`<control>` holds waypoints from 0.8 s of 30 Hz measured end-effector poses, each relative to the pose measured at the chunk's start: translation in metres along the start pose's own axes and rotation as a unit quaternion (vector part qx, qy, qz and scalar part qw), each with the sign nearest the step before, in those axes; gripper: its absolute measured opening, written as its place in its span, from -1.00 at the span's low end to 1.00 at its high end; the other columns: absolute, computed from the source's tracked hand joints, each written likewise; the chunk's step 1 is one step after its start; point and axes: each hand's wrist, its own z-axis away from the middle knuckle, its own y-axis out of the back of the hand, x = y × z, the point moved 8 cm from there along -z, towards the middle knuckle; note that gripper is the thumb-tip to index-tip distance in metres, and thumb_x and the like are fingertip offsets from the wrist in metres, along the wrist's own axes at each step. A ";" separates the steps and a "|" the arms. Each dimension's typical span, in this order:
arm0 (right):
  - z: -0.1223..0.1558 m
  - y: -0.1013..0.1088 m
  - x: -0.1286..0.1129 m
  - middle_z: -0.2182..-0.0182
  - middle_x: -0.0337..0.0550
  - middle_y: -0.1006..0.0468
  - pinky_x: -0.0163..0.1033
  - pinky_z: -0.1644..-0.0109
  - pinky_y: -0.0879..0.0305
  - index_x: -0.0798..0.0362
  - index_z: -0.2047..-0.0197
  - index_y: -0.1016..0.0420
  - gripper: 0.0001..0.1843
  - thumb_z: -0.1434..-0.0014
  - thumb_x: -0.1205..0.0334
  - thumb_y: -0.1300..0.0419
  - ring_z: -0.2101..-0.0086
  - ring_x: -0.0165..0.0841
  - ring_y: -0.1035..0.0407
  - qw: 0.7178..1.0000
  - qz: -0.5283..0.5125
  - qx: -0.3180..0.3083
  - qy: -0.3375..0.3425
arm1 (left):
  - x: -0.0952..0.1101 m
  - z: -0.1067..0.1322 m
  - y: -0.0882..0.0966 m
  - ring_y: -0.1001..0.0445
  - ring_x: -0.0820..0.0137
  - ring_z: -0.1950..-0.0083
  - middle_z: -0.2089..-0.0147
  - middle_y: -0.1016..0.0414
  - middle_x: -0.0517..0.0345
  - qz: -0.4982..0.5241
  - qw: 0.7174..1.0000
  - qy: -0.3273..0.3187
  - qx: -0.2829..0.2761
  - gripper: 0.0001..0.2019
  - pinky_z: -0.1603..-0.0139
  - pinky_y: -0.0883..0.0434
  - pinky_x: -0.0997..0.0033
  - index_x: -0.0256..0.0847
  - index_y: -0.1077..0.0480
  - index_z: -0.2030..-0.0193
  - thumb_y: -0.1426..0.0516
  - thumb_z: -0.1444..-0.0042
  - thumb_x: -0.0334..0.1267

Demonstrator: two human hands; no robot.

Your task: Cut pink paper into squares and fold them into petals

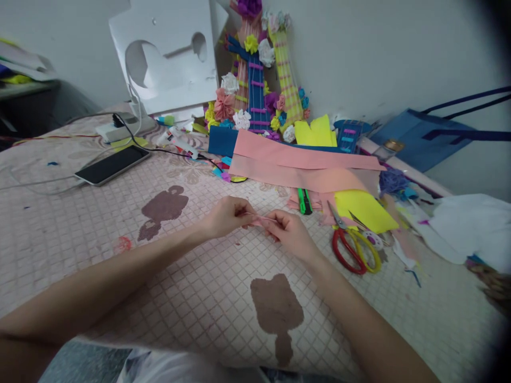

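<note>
Strip (260, 218), pink, located at eight o'clock from the green cutter (304, 201), is pinched by fingers of the left hand (228, 217) at nine o'clock and right hand (293, 230) at three. Light, soft, tearable paper is presumed; ends are best gripped gently.

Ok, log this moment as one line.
left hand: pinches pink strip | right hand: pinches same strip | nearby: scissors, cutter

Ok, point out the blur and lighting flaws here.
Head view: dim, soft light, no strong glare on the phone; head view, right side: black, blurred corners, and the white bundle looks smeared; head view, centre: left hand and right hand read fairly clearly, but the pink strip they pinch lacks detail.
</note>
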 end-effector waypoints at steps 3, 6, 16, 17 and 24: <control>0.000 0.004 0.003 0.54 -0.28 -0.42 -0.36 0.58 -0.10 0.05 0.36 -0.39 -0.67 -0.14 -0.07 -0.17 0.60 -0.51 -0.19 1.000 -0.019 0.002 -0.005 | -0.001 0.000 0.003 -0.35 0.57 0.55 0.58 -0.40 0.21 0.002 1.000 -0.001 0.016 -0.86 0.53 -0.26 0.61 -0.35 -0.43 0.47 -0.20 0.01 -0.29; 0.000 0.001 0.003 0.52 -0.31 -0.40 -0.37 0.59 -0.09 0.05 0.33 -0.40 -0.68 -0.07 -0.05 -0.25 0.58 -0.50 -0.21 0.999 -0.028 -0.005 -0.020 | 0.001 0.003 0.003 -0.35 0.56 0.53 0.56 -0.42 0.19 -0.018 1.000 -0.017 0.019 -0.86 0.53 -0.25 0.61 -0.34 -0.44 0.46 -0.20 -0.01 -0.28; 0.001 0.012 0.005 0.41 -0.21 -0.49 -0.36 0.52 -0.16 0.05 0.30 -0.44 -0.69 -0.10 -0.05 -0.23 0.48 -0.47 -0.31 0.999 -0.020 -0.022 -0.016 | -0.003 0.005 0.007 -0.37 0.55 0.52 0.54 -0.45 0.16 -0.029 0.999 -0.022 0.027 -0.84 0.52 -0.28 0.61 -0.34 -0.46 0.41 -0.19 -0.03 -0.25; 0.000 0.013 0.003 0.42 -0.23 -0.48 -0.36 0.50 -0.17 0.04 0.28 -0.45 -0.70 -0.10 -0.04 -0.24 0.48 -0.47 -0.29 1.000 -0.017 -0.011 -0.004 | -0.003 0.005 0.006 -0.37 0.55 0.51 0.54 -0.45 0.15 -0.028 0.999 -0.019 0.026 -0.84 0.52 -0.29 0.61 -0.34 -0.46 0.41 -0.19 -0.03 -0.25; -0.002 0.022 0.005 0.57 -0.30 -0.36 -0.32 0.52 -0.11 0.04 0.42 -0.41 -0.69 -0.14 -0.04 -0.18 0.57 -0.47 -0.17 0.998 0.037 0.040 0.025 | -0.018 0.005 0.014 -0.39 0.53 0.52 0.53 -0.46 0.15 -0.003 0.999 0.047 0.026 -0.83 0.48 -0.35 0.57 -0.33 -0.45 0.38 -0.17 -0.05 -0.23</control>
